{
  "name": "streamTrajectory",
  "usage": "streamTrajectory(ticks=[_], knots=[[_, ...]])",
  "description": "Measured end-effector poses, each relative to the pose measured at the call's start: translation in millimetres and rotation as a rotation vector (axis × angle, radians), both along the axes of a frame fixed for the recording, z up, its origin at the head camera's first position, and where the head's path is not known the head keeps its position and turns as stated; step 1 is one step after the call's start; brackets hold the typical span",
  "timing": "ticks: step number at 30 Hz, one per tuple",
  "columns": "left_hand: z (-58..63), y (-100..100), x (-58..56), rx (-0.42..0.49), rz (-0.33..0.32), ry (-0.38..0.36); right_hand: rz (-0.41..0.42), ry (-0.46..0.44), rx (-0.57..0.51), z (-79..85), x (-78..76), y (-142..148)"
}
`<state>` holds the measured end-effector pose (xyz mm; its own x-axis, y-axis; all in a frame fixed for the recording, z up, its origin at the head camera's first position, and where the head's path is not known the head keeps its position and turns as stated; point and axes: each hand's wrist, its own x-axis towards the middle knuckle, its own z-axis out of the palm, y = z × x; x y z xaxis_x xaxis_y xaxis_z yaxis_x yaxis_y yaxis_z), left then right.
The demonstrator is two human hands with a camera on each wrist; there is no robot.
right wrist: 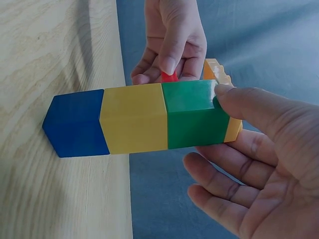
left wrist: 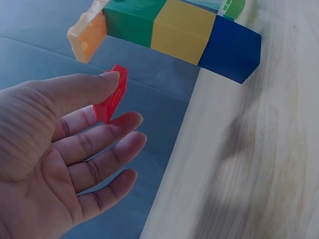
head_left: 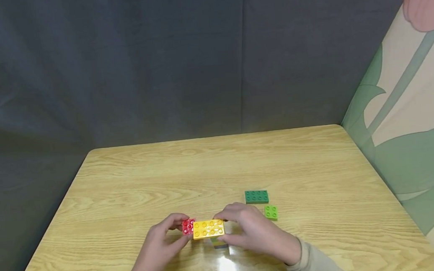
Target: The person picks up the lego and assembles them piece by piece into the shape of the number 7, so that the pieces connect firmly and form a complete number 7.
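Between thumb and index finger, my left hand [head_left: 161,240] pinches a flat, studded red toy brick [left wrist: 115,97]. The left wrist view shows a gap between this brick and the block stack. The stack stands upright on the table: a blue block [right wrist: 77,124] at the bottom, a yellow block [right wrist: 133,119], then a green block [right wrist: 194,122]. On top lies a flat yellow brick [head_left: 208,229] with two rows of studs, jutting out leftward. My right hand [head_left: 252,234] grips the stack's upper end, thumb and fingers at the green block and flat yellow brick.
On the wooden table [head_left: 129,179], a dark green brick [head_left: 256,197] and a smaller light green brick [head_left: 271,212] lie beyond and right of the right hand. A dark curtain [head_left: 159,72] hangs behind; a floral cloth [head_left: 411,159] borders the right side.
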<state>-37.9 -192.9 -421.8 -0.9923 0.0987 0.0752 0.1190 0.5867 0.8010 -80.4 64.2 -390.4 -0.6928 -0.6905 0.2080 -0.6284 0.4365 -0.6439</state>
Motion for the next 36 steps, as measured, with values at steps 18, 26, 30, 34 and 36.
streamTrajectory(ticks=[18,26,30,34,36], knots=[[7.0,-5.3,10.3,0.006,0.009,0.071,0.006,0.026,-0.029,0.0,0.0,0.5],[10.9,-6.3,12.6,0.022,-0.007,0.079,0.016,0.046,-0.035,-1.1,-1.0,1.0],[11.1,-6.9,13.4,0.028,-0.029,0.101,0.011,0.033,-0.029,-1.1,-0.7,0.7],[12.0,-7.2,14.0,0.036,-0.047,0.120,0.006,0.024,-0.024,-0.6,-0.2,0.1],[12.8,-7.3,14.5,0.042,-0.054,0.126,0.005,0.021,-0.025,-0.5,-0.1,-0.1]])
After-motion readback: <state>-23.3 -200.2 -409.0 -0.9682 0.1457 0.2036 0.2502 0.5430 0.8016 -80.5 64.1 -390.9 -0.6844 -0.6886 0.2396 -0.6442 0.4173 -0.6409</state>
